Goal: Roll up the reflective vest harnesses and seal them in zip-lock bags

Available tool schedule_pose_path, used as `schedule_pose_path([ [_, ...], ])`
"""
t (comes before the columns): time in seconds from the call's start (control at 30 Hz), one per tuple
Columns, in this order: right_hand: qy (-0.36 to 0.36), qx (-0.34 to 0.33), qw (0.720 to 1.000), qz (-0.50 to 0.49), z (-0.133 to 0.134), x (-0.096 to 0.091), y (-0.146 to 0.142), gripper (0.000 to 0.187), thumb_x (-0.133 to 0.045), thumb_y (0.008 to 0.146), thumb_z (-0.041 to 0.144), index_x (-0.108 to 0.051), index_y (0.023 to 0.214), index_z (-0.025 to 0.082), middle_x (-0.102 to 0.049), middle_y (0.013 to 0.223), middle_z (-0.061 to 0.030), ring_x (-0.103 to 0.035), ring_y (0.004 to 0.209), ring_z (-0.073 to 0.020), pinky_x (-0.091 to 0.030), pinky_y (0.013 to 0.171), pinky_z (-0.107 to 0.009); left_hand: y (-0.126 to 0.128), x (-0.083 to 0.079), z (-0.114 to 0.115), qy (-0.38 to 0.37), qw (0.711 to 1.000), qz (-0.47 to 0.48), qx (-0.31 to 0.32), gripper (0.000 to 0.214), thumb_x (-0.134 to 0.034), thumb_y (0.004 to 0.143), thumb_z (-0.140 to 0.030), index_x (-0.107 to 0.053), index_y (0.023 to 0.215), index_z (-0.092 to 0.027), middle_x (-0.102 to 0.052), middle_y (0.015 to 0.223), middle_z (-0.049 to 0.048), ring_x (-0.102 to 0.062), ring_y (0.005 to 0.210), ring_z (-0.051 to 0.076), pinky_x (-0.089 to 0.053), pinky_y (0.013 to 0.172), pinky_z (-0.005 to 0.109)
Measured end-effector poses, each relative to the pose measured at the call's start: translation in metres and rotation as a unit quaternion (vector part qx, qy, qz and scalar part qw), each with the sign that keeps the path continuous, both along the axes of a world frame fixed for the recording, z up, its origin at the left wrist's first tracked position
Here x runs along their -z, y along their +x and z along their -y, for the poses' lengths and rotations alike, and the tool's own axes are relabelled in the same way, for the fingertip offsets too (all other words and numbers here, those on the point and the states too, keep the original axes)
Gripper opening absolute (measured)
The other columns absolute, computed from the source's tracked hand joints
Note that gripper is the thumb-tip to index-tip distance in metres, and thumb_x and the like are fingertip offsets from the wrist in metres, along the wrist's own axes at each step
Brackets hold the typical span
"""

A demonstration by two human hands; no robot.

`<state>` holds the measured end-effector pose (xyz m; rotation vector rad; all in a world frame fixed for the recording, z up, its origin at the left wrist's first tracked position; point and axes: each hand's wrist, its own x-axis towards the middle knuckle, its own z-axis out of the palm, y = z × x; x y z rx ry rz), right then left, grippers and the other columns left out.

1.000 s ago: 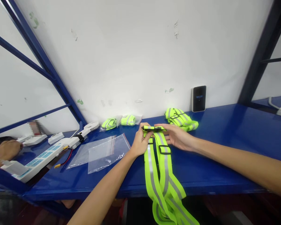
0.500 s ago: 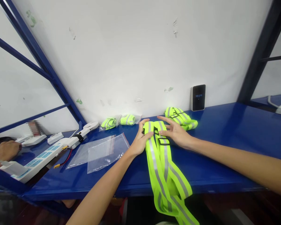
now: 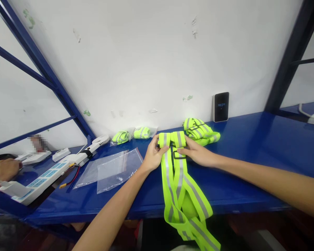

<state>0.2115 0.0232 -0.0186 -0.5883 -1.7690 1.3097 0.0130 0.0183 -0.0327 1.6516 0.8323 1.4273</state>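
Observation:
A neon-yellow reflective vest made of straps point(image 3: 180, 181) with grey stripes lies bunched at the table's front, its upper end rolled over and its loose straps hanging past the edge. My left hand point(image 3: 154, 153) pinches the left side of the roll, thumb on top. On the right side, my right hand point(image 3: 196, 150) grips the roll, its thumb near a black buckle point(image 3: 179, 154). Just behind the right hand rests a second folded reflective vest point(image 3: 201, 131). Two transparent plastic bags point(image 3: 117, 170) lie flat to the left of my left hand.
Two bagged reflective bundles point(image 3: 141, 132) sit by the wall. A white power strip point(image 3: 45, 177), a small fan point(image 3: 101, 140) and a red-black cable point(image 3: 74, 176) lie left. A phone-like device point(image 3: 221, 107) leans on the wall. Another person's hand point(image 3: 6, 169) is at far left.
My right hand's fingers have closed around the right side of the roll, where they were stretched out before. The rolled end now lies flatter and wider between both hands.

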Motion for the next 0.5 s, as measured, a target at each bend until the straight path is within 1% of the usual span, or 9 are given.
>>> schedule_pose_path([
  [0.07, 0.009, -0.014, 1.000, -0.011, 0.0007, -0.0001, -0.0002, 0.049, -0.064, 0.081, 0.020, -0.049, 0.128, 0.024, -0.058, 0.134, -0.0045, -0.049, 0.128, -0.0286, -0.037, 0.110, -0.049, 0.0014, 0.0004, 0.0016, -0.015, 1.000, 0.000, 0.018, 0.056, -0.070, 0.080, -0.036, -0.044, 0.126, -0.020, -0.065, 0.113, 0.0090, -0.067, 0.094, 0.022, -0.055, 0.081, 0.034],
  [0.13, 0.000, -0.022, 0.999, -0.026, 0.0008, 0.0004, -0.0009, 0.050, -0.063, 0.081, 0.019, -0.047, 0.128, 0.024, -0.058, 0.134, -0.0053, -0.051, 0.126, -0.0280, -0.040, 0.108, -0.048, 0.0026, -0.0002, 0.0044, -0.022, 0.999, -0.010, 0.031, 0.057, -0.067, 0.082, -0.037, -0.040, 0.130, -0.021, -0.065, 0.111, 0.0089, -0.068, 0.089, 0.022, -0.056, 0.076, 0.033],
  [0.2, -0.012, -0.020, 0.999, -0.038, 0.0006, 0.0014, -0.0019, 0.049, -0.064, 0.080, 0.020, -0.048, 0.126, 0.023, -0.060, 0.131, -0.0061, -0.054, 0.123, -0.0281, -0.043, 0.105, -0.048, 0.0034, -0.0010, 0.0072, -0.010, 0.999, -0.038, 0.016, 0.056, -0.064, 0.085, -0.038, -0.040, 0.132, -0.021, -0.066, 0.111, 0.0091, -0.068, 0.089, 0.022, -0.056, 0.074, 0.032],
  [0.3, -0.018, -0.013, 0.999, -0.049, 0.0001, 0.0024, -0.0033, 0.046, -0.068, 0.077, 0.021, -0.052, 0.121, 0.022, -0.063, 0.126, -0.0066, -0.057, 0.120, -0.0290, -0.047, 0.101, -0.048, 0.0037, -0.0012, 0.0095, 0.021, 0.996, -0.077, -0.034, 0.055, -0.063, 0.086, -0.039, -0.042, 0.133, -0.020, -0.066, 0.112, 0.0088, -0.066, 0.093, 0.023, -0.055, 0.076, 0.031],
  [0.33, -0.018, -0.012, 0.999, -0.049, 0.0002, 0.0023, -0.0035, 0.046, -0.068, 0.077, 0.022, -0.052, 0.120, 0.022, -0.064, 0.126, -0.0067, -0.058, 0.119, -0.0291, -0.048, 0.100, -0.048, 0.0038, -0.0011, 0.0096, 0.027, 0.996, -0.080, -0.040, 0.054, -0.063, 0.086, -0.039, -0.043, 0.132, -0.020, -0.066, 0.112, 0.0088, -0.066, 0.095, 0.023, -0.054, 0.077, 0.031],
  [0.5, -0.019, -0.011, 0.999, -0.044, 0.0022, 0.0014, -0.0034, 0.047, -0.070, 0.077, 0.024, -0.052, 0.120, 0.023, -0.062, 0.128, -0.0066, -0.058, 0.119, -0.0297, -0.049, 0.099, -0.048, 0.0051, -0.0015, 0.0096, 0.026, 0.998, -0.060, -0.009, 0.054, -0.063, 0.085, -0.038, -0.043, 0.131, -0.020, -0.065, 0.113, 0.0090, -0.066, 0.096, 0.022, -0.054, 0.082, 0.032],
])
